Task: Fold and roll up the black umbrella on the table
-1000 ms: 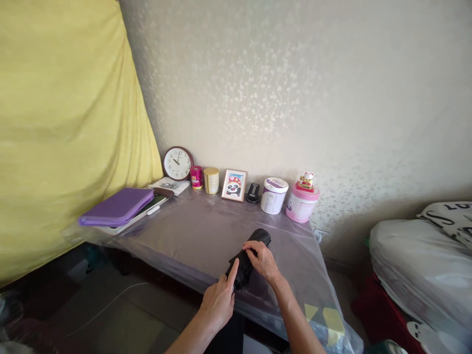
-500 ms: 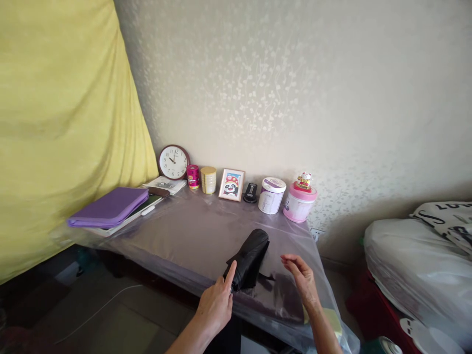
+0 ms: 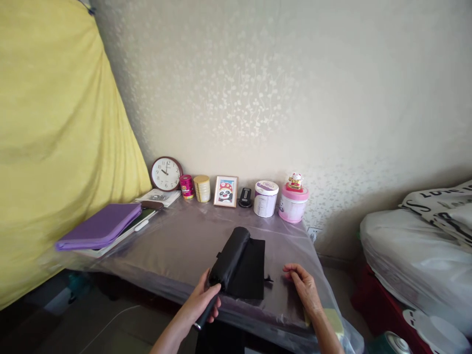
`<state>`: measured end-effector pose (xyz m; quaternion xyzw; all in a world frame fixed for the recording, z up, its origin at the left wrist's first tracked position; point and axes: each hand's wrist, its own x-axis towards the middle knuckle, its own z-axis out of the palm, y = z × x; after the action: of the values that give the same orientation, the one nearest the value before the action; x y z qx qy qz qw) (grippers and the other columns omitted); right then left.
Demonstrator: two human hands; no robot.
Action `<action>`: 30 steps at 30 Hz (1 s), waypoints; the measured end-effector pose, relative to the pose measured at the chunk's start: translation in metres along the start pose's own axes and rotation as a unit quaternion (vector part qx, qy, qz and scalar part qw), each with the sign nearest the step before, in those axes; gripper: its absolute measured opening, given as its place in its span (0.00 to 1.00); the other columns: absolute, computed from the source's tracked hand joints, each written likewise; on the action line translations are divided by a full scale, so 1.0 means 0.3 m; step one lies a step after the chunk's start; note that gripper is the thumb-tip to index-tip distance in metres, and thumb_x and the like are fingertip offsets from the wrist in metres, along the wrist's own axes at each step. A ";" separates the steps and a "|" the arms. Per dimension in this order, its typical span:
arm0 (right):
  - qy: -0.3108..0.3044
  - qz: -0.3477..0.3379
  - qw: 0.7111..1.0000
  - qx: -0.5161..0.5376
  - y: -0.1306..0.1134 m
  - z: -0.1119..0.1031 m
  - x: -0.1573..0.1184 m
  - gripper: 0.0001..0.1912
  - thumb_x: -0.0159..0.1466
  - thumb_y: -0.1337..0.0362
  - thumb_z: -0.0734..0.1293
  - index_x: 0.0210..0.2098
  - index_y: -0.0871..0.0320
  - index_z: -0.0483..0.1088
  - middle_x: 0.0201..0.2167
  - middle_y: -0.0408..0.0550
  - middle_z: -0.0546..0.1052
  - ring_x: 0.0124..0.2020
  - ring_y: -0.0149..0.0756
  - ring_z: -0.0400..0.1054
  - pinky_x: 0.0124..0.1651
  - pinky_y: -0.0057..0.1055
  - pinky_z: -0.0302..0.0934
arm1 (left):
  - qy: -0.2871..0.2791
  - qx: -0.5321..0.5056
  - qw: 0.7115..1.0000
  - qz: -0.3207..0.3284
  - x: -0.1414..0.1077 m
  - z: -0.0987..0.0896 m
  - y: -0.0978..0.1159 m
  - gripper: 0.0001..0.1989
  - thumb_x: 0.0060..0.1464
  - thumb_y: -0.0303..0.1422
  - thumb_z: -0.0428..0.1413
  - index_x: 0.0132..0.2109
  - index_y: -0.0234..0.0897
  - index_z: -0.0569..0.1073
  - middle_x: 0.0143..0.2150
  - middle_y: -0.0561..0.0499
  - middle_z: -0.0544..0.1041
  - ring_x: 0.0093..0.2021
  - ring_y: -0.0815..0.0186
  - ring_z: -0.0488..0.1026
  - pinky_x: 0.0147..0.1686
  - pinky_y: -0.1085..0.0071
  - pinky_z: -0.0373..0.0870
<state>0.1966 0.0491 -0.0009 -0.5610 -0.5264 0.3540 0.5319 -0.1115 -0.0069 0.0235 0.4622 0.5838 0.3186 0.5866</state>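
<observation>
A folded black umbrella (image 3: pixel 231 258) lies at a slant over the near part of the table, its canopy rolled up and pointing away from me. My left hand (image 3: pixel 206 297) is closed around its dark handle (image 3: pixel 207 312), which sticks out past the table's front edge. Beside the roll, on its right, a flat piece of black cloth (image 3: pixel 252 270) rests on the table; whether it is joined to the umbrella I cannot tell. A small dark strap end (image 3: pixel 268 279) pokes out from it. My right hand (image 3: pixel 304 287) is apart from these, fingers loosely bent, holding nothing.
Plastic film covers the table (image 3: pixel 177 246). Along the wall stand a clock (image 3: pixel 166 173), small cans, a picture frame (image 3: pixel 225 191) and two tubs, one topped by a cat figurine (image 3: pixel 295 182). A purple folder (image 3: pixel 101 225) lies left; a spray can (image 3: pixel 391 344) stands lower right.
The umbrella has turned in my left hand, its handle now showing and the black cloth spread flat to the right. My left hand has shifted left; my right hand has barely moved.
</observation>
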 end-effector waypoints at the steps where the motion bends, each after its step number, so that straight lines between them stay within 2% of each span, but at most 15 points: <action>1: -0.001 -0.001 1.000 -0.005 0.004 0.000 0.000 0.15 0.53 0.52 0.63 0.30 0.57 0.72 0.29 0.47 0.76 0.28 0.37 0.69 0.36 0.33 0.63 | 0.035 0.063 0.997 0.014 -0.011 -0.006 0.008 0.37 0.56 0.45 0.42 0.63 0.43 0.27 0.29 0.54 0.70 0.24 0.69 0.69 0.23 0.74 0.64; 2: -0.001 -0.001 1.000 -0.009 0.007 0.000 0.000 0.15 0.53 0.53 0.63 0.30 0.57 0.72 0.29 0.47 0.76 0.28 0.38 0.69 0.37 0.33 0.63 | 0.079 0.149 0.985 0.037 -0.023 -0.008 0.019 0.36 0.57 0.44 0.41 0.63 0.43 0.26 0.34 0.51 0.71 0.27 0.68 0.71 0.26 0.74 0.64; 3: -0.001 -0.002 1.000 -0.013 0.009 0.000 0.000 0.15 0.53 0.53 0.62 0.30 0.56 0.73 0.28 0.47 0.76 0.28 0.38 0.69 0.37 0.34 0.63 | 0.121 0.249 0.959 0.063 -0.036 -0.007 0.030 0.34 0.59 0.42 0.40 0.63 0.43 0.26 0.40 0.47 0.71 0.31 0.67 0.72 0.28 0.73 0.65; 5: -0.001 -0.004 1.000 -0.019 0.011 0.001 0.000 0.14 0.52 0.53 0.62 0.30 0.56 0.73 0.28 0.47 0.76 0.28 0.38 0.69 0.36 0.34 0.63 | 0.174 0.422 0.885 0.093 -0.055 0.005 0.048 0.31 0.60 0.37 0.38 0.63 0.43 0.27 0.48 0.43 0.68 0.37 0.64 0.72 0.32 0.72 0.64; 7: -0.004 -0.005 1.000 -0.022 0.013 0.001 0.000 0.15 0.52 0.53 0.62 0.30 0.56 0.73 0.29 0.47 0.76 0.29 0.39 0.69 0.37 0.34 0.63 | 0.180 0.520 0.831 0.083 -0.061 0.029 0.055 0.33 0.59 0.32 0.38 0.63 0.45 0.26 0.48 0.43 0.68 0.37 0.63 0.72 0.32 0.72 0.63; 11: -0.013 -0.008 0.999 -0.030 0.019 0.001 -0.002 0.14 0.53 0.54 0.61 0.31 0.56 0.72 0.29 0.46 0.76 0.30 0.38 0.70 0.38 0.33 0.63 | 0.152 0.587 0.794 0.044 -0.040 0.064 0.048 0.42 0.52 0.22 0.43 0.62 0.47 0.22 0.46 0.45 0.67 0.36 0.65 0.72 0.31 0.73 0.61; 13: -0.014 -0.011 0.999 -0.032 0.022 0.001 -0.004 0.14 0.53 0.55 0.60 0.31 0.56 0.72 0.29 0.46 0.76 0.30 0.38 0.70 0.38 0.33 0.62 | 0.148 0.592 0.792 0.035 -0.028 0.060 0.047 0.43 0.51 0.20 0.44 0.62 0.47 0.23 0.46 0.45 0.68 0.35 0.66 0.72 0.31 0.73 0.61; 17: -0.013 -0.010 0.999 -0.043 0.024 0.003 -0.005 0.14 0.53 0.57 0.59 0.31 0.56 0.71 0.29 0.46 0.76 0.29 0.38 0.70 0.37 0.33 0.62 | 0.152 0.570 0.807 0.026 -0.010 0.020 0.048 0.40 0.52 0.24 0.44 0.63 0.44 0.27 0.44 0.46 0.70 0.38 0.65 0.72 0.33 0.72 0.62; 21: -0.009 -0.017 0.999 -0.040 0.032 0.004 -0.004 0.13 0.53 0.57 0.59 0.30 0.56 0.71 0.27 0.46 0.76 0.28 0.38 0.70 0.35 0.32 0.62 | 0.182 0.571 0.800 0.016 0.010 -0.014 0.039 0.40 0.52 0.25 0.44 0.64 0.43 0.28 0.48 0.42 0.68 0.38 0.62 0.72 0.33 0.69 0.62; 23: -0.007 -0.021 0.999 -0.032 0.038 0.005 -0.004 0.13 0.53 0.57 0.59 0.30 0.56 0.71 0.27 0.45 0.77 0.28 0.37 0.70 0.35 0.32 0.62 | 0.179 0.569 0.802 0.024 0.021 -0.025 0.037 0.41 0.51 0.23 0.45 0.64 0.44 0.28 0.45 0.43 0.70 0.37 0.61 0.73 0.33 0.68 0.62; 24: -0.006 -0.023 0.999 -0.028 0.041 0.006 -0.004 0.13 0.52 0.58 0.59 0.30 0.56 0.71 0.27 0.45 0.77 0.28 0.37 0.70 0.35 0.32 0.62 | 0.176 0.553 0.814 0.029 0.025 -0.030 0.038 0.41 0.50 0.23 0.46 0.64 0.44 0.30 0.42 0.44 0.71 0.36 0.60 0.73 0.33 0.67 0.62; 27: 0.000 -0.031 0.999 -0.022 0.044 0.008 -0.005 0.13 0.52 0.58 0.59 0.29 0.55 0.71 0.26 0.45 0.76 0.27 0.37 0.70 0.33 0.31 0.63 | 0.169 0.452 0.875 0.042 0.030 -0.047 0.049 0.39 0.48 0.23 0.47 0.64 0.41 0.40 0.34 0.47 0.73 0.36 0.59 0.73 0.35 0.65 0.63; 30: 0.000 -0.036 0.999 -0.040 0.042 0.010 -0.005 0.13 0.51 0.59 0.58 0.29 0.56 0.71 0.26 0.45 0.76 0.26 0.36 0.70 0.33 0.30 0.63 | 0.150 0.363 0.919 0.037 0.020 -0.054 0.065 0.34 0.47 0.25 0.47 0.62 0.40 0.47 0.25 0.53 0.71 0.26 0.64 0.71 0.29 0.69 0.64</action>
<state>0.1960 0.0497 -0.0140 -0.5623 -0.5599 0.3129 0.5220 -0.1233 0.0086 0.0408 0.6113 0.7229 0.1719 0.2724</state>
